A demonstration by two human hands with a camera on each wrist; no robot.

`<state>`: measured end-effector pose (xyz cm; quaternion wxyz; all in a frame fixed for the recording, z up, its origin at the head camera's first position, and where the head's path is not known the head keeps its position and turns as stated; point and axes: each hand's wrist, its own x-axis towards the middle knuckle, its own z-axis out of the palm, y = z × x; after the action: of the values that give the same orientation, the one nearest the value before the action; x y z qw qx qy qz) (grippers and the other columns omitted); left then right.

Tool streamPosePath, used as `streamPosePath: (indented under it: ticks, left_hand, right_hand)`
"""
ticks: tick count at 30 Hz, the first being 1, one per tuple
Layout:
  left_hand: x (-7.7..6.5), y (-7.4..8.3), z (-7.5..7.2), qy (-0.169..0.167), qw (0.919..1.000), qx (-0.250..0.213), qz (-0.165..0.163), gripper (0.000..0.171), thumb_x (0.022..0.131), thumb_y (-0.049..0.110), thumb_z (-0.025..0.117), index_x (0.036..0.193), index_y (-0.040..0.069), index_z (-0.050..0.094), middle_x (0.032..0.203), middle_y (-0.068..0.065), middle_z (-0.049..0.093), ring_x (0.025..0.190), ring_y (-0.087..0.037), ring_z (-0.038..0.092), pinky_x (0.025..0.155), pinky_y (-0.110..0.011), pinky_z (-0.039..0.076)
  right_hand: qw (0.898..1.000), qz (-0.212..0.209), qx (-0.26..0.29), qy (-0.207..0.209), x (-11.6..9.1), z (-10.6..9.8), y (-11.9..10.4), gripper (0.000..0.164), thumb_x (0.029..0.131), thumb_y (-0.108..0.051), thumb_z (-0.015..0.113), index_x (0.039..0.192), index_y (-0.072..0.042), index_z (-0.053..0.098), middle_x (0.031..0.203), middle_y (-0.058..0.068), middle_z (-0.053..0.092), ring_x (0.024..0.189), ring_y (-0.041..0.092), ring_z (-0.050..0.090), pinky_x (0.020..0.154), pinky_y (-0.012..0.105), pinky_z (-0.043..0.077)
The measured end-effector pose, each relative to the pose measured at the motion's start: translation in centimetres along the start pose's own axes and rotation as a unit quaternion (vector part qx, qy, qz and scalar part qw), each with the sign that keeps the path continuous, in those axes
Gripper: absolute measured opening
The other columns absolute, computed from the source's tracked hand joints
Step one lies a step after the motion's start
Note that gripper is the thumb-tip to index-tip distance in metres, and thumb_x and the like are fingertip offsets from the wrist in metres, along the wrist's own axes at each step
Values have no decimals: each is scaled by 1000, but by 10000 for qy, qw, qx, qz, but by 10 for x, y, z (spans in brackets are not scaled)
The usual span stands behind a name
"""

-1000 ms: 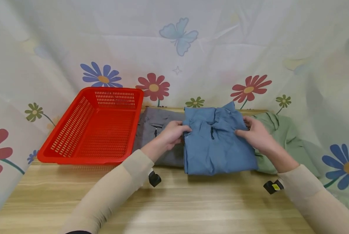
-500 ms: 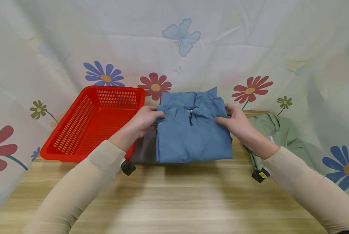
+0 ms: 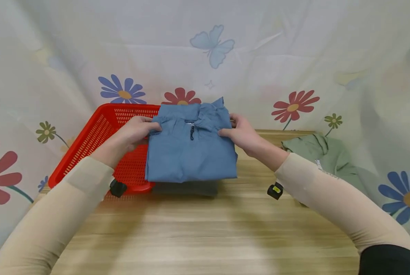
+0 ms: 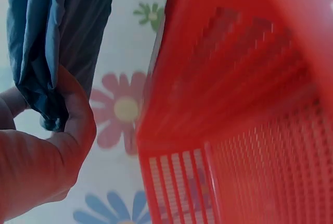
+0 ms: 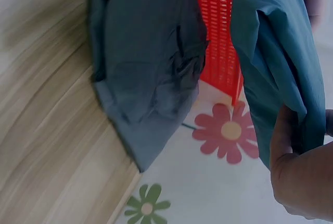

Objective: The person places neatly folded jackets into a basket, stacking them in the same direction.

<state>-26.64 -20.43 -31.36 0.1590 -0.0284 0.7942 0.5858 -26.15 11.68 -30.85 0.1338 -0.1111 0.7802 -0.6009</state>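
Note:
A folded blue jacket point(image 3: 191, 152) with a short dark zipper pull hangs between my two hands. My left hand point(image 3: 134, 131) pinches its left edge, thumb on top and fingers beneath. At the opposite edge my right hand point(image 3: 244, 133) grips the cloth the same way. The jacket overlaps the right side of a red plastic basket point(image 3: 98, 126) in the head view. Below it lies a folded dark grey garment point(image 5: 145, 52), mostly hidden in the head view but plain in the right wrist view. The left wrist view shows the blue cloth point(image 4: 78, 26) beside the basket wall.
A green garment point(image 3: 328, 156) lies at the right on the wooden table point(image 3: 205, 229). Behind the table hangs a white curtain point(image 3: 260, 68) printed with flowers and a butterfly. The basket's perforated walls rise at the left.
Both hands have carried the blue jacket leftward, from between the grey and green garments, across the grey one to the basket's right side. The green garment is now uncovered.

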Motion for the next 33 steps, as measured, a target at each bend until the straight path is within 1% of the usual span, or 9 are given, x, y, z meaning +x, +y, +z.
streamPosePath:
  ticks: [3,7,12,17,21,25,28,31,33]
  left_hand:
    - [-3,0,-17,60,9996,274,-23,59,103,20,59,154,-3,41,149,-20,45,126,-36,50,104,-46,49]
    - [-4,1,-39,54,9986,525,3,62,104,23,58,156,-2,37,151,-21,43,126,-34,48,101,-40,52]
    - [-3,-1,-65,-63,9980,622,62,66,105,24,56,159,-4,29,156,-22,38,130,-35,46,91,-31,57]
    - [-2,-5,-85,-278,9975,635,96,69,107,23,54,160,-5,21,159,-24,33,132,-37,45,88,-29,57]
    - [0,-12,-100,-407,9970,644,111,73,108,24,55,161,-6,15,159,-25,30,121,-25,54,89,-30,57]
    - [2,-22,-115,-494,9953,837,14,75,107,26,57,160,-9,15,156,-27,33,106,-14,62,89,-32,58]
    - [2,-29,-126,-575,9928,1041,-103,78,107,26,57,159,-10,11,157,-29,31,118,-25,59,92,-34,57]
    - [2,-35,-136,-663,9906,1177,-215,82,108,25,56,159,-11,2,160,-32,23,136,-42,42,96,-38,55]
    - [1,-37,-142,-702,9892,1262,-264,85,108,25,55,158,-11,-3,161,-34,17,142,-49,30,98,-41,54]
  right_hand:
    - [9998,-35,195,-12,10,13,-3,54,100,-1,61,149,4,38,143,24,51,131,37,52,105,45,47]
    - [9994,-40,329,22,21,27,-9,53,100,-2,61,148,4,40,142,23,52,129,35,54,104,44,48]
    - [9987,-67,498,83,32,44,-15,53,99,-2,63,147,4,42,140,22,54,127,33,56,104,43,49]
    - [9977,-55,653,178,40,60,-15,52,98,-2,65,145,4,44,135,21,57,122,32,58,102,42,50]
    - [9978,-62,623,234,46,73,-13,54,97,-2,66,147,3,44,135,20,58,122,32,58,102,41,50]
    - [9983,-42,533,225,52,87,-10,52,98,-2,66,145,3,46,136,21,57,123,32,58,102,41,50]
    - [9982,-3,587,123,56,97,-7,52,98,-3,66,145,4,45,136,21,57,122,32,58,102,42,51]
    - [9977,22,669,36,59,108,-4,52,99,-4,67,145,4,44,134,21,58,120,32,60,101,41,52]
    - [9971,69,760,46,62,114,-2,52,98,-5,68,145,3,45,131,20,60,117,31,62,98,40,53]
